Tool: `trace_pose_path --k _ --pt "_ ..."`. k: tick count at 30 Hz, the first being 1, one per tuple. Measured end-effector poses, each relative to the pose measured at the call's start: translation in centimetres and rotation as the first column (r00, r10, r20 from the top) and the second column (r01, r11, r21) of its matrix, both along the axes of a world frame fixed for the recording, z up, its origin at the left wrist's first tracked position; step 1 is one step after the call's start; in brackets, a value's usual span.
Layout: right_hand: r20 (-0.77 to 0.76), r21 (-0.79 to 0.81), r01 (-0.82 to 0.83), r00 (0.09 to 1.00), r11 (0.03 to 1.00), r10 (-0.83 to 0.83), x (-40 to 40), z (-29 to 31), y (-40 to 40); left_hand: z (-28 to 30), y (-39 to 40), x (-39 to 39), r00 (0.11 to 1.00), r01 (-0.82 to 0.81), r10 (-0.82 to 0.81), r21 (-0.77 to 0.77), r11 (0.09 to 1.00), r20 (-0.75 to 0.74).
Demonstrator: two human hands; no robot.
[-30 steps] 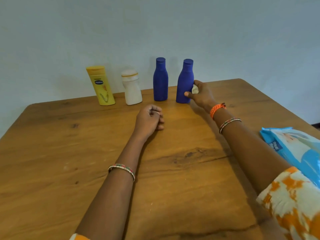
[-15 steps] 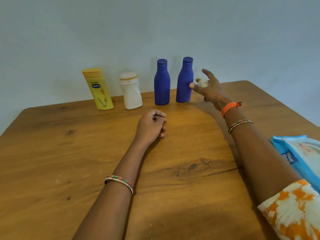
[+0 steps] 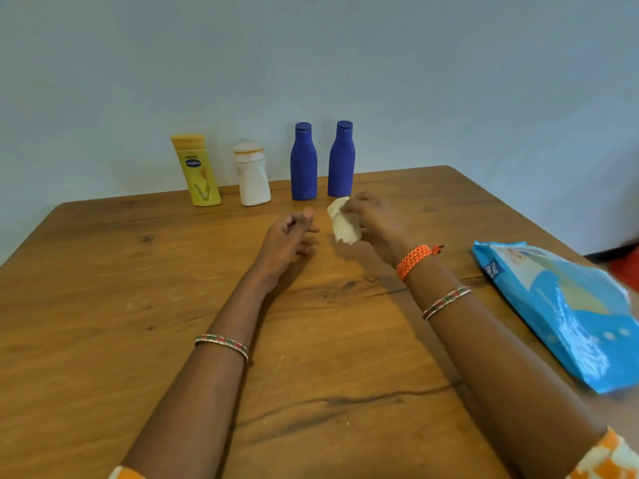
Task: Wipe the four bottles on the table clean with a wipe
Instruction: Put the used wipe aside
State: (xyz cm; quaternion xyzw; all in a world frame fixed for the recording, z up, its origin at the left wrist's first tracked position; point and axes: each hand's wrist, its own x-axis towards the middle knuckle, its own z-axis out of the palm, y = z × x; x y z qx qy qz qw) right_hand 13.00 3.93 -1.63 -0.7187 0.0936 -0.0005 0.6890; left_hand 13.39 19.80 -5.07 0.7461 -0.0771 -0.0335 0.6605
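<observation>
Along the far edge of the wooden surface (image 3: 103,305) four bottles stand upright in a row: a yellow bottle (image 3: 196,169) marked Vaseline, a white bottle (image 3: 252,177), then two matte blue bottles (image 3: 303,161) (image 3: 341,159). At the right lies a glossy blue wipes pack (image 3: 567,309). The right hand (image 3: 377,221) grips a crumpled white wipe (image 3: 342,221) near the blue pair; the left hand (image 3: 288,238) rests loosely curled, holding nothing.
</observation>
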Motion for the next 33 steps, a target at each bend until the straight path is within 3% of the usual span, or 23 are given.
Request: trace_pose_path --k 3,9,13,16,19,22,24,26,29,31,33 --pt "0.041 0.016 -0.068 0.997 0.998 0.067 -1.9 -0.1 2.6 0.4 0.6 -2.5 0.998 0.048 -0.052 -0.111 0.993 -0.034" --pt "0.038 0.062 -0.203 0.979 0.977 0.201 -7.7 1.0 6.9 3.8 5.0 -9.4 0.983 -0.182 0.176 -0.163 0.97 -0.049" --pt "0.081 0.197 -0.332 0.943 0.923 0.322 -13.3 2.8 13.0 6.0 12.0 -16.4 0.97 -0.241 0.238 -0.202 0.949 -0.043" --pt "0.164 0.139 -0.333 0.936 0.933 0.31 -18.2 3.4 19.3 6.1 17.9 -23.2 0.963 -0.261 0.268 -0.244 0.934 -0.002" --pt "0.302 0.182 -0.452 0.871 0.873 0.388 -24.2 3.0 28.2 4.8 25.0 -30.9 0.93 -0.321 0.362 -0.344 0.882 0.06" --pt "0.438 0.013 -0.557 0.75 0.831 0.496 -30.7 0.0 35.8 1.8 31.3 -37.9 0.922 -0.37 0.386 -0.336 0.866 -0.022" --pt "0.476 -0.28 -0.628 0.566 0.726 0.673 -34.3 -3.5 38.6 -1.8 34.9 -41.6 0.894 -0.443 0.412 -0.21 0.872 -0.175" --pt "0.374 -0.493 -0.646 0.447 0.583 0.813 -36.1 -8.5 40.1 -6.4 37.6 -43.7 0.839 -0.459 0.411 -0.057 0.887 -0.358" --pt "0.139 -0.589 -0.682 0.444 0.435 0.885 -36.4 -16.6 41.5 -14.0 39.5 -45.0 0.69 -0.435 0.378 0.063 0.898 -0.618" --pt "-0.013 -0.59 -0.722 0.457 0.362 0.89 -36.4 -21.5 42.1 -19.4 39.3 -44.9 0.569 -0.536 0.434 0.086 0.84 -0.698" --pt "-0.197 -0.46 -0.826 0.452 0.325 0.87 -36.0 -25.9 42.2 -24.2 38.3 -44.7 0.456 -0.648 0.538 0.149 0.747 -0.709"
